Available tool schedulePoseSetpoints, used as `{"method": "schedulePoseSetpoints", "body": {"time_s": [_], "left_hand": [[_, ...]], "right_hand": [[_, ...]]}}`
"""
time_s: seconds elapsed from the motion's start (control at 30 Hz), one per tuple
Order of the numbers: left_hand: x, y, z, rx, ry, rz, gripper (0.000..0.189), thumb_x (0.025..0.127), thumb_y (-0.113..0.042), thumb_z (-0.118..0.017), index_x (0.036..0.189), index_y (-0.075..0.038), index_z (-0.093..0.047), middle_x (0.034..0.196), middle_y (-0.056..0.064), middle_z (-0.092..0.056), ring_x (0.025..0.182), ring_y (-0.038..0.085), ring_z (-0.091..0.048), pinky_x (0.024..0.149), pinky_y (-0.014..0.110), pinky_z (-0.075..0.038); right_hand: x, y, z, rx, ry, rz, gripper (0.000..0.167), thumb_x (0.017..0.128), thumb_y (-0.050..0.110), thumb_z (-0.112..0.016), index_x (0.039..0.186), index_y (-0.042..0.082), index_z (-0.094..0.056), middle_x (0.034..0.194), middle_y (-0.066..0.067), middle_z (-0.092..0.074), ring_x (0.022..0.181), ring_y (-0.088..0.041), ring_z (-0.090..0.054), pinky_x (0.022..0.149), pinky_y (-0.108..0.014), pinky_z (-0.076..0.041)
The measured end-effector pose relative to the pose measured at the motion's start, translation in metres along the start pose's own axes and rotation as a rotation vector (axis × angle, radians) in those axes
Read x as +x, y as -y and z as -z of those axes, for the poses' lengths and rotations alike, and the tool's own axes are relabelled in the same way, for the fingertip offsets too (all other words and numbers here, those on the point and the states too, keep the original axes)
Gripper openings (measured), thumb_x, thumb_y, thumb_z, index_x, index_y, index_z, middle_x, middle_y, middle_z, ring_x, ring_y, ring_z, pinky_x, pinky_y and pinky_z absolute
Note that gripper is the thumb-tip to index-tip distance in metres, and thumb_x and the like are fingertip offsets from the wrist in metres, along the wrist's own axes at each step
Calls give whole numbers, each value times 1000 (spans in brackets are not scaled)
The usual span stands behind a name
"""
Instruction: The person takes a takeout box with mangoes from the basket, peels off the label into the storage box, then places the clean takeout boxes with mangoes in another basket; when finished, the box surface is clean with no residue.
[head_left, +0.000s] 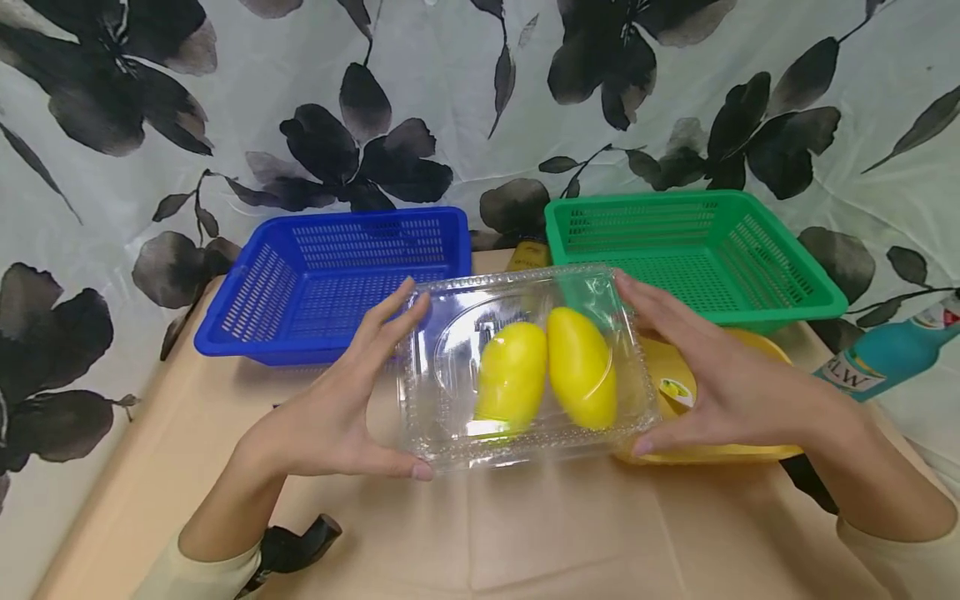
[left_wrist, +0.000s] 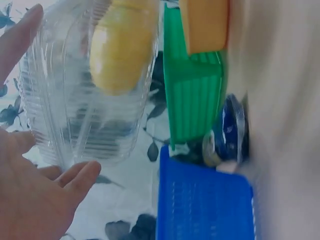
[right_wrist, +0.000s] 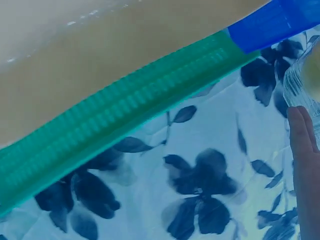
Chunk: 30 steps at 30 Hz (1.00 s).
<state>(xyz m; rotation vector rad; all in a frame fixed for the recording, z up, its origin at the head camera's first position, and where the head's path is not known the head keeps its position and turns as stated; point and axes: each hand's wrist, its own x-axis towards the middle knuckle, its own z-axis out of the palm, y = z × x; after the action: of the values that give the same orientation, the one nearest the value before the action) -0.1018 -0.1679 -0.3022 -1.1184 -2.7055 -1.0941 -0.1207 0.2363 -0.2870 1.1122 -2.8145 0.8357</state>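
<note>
Both hands hold a clear plastic clamshell container (head_left: 450,417) above the table, tilted so its broad face shows in the head view. Two yellow mangoes (head_left: 512,371) are visible through the plastic, side by side toward its right half. My left hand (head_left: 315,425) grips the left end, fingers at the upper corner and thumb at the lower one. At the right end, my right hand (head_left: 738,387) holds it likewise, thumb low and fingers high. In the left wrist view the container (left_wrist: 100,130) and one mango (left_wrist: 120,55) show beside the spread fingers (left_wrist: 82,180).
Behind stand a blue basket (head_left: 262,329) and a green basket (head_left: 795,287). A yellow container (head_left: 750,454) is partly hidden behind the right hand, and a teal bottle (head_left: 892,354) leans farther right. Near the left wrist lies a black curved object (head_left: 300,546). A floral cloth (head_left: 480,100) hangs behind.
</note>
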Motion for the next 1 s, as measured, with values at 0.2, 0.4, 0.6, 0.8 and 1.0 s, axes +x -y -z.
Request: {"method": "schedulePoseSetpoints", "body": {"time_s": [0.2,0.4,0.6,0.8,1.0], "left_hand": [[25,10,-13,-56,-18,-67,144,64,-37,-99,167,-24,1,172,-5,14,159,25,-8,119,58,-34],[55,19,-19,-92,-57,-160,142,65,-27,-99,166,-19,0,171,-6,17,159,20,-6,118,49,-39],[90,8,-6,-76,-63,-221,138,69,-27,-97,166,-21,0,171,-5,15,158,16,-4,114,52,-43],[119,2,0,-59,-82,-275,132,73,-29,-95,167,-17,-3,172,-1,10,158,11,-4,111,50,-46],[139,10,-14,-106,-83,-242,132,73,-31,-94,167,-22,-3,171,-11,11,157,9,-6,108,44,-50]], "right_hand": [[0,-21,6,4,-74,95,143,61,29,-102,167,19,-7,172,-4,-15,147,-10,-35,110,-7,-30],[2,-35,17,30,-112,145,141,63,10,-100,167,13,-5,171,-9,-16,146,0,-37,107,-6,-36],[-1,-42,37,48,-144,51,138,67,-2,-94,167,23,-3,173,0,-7,141,5,-40,101,-3,-38],[0,-54,52,56,-171,64,139,65,-14,-90,167,22,-2,174,-3,-3,140,4,-44,100,-4,-40],[0,-72,53,78,-186,48,137,66,-19,-87,167,21,-3,174,-4,-2,137,6,-45,97,-3,-42]]}}
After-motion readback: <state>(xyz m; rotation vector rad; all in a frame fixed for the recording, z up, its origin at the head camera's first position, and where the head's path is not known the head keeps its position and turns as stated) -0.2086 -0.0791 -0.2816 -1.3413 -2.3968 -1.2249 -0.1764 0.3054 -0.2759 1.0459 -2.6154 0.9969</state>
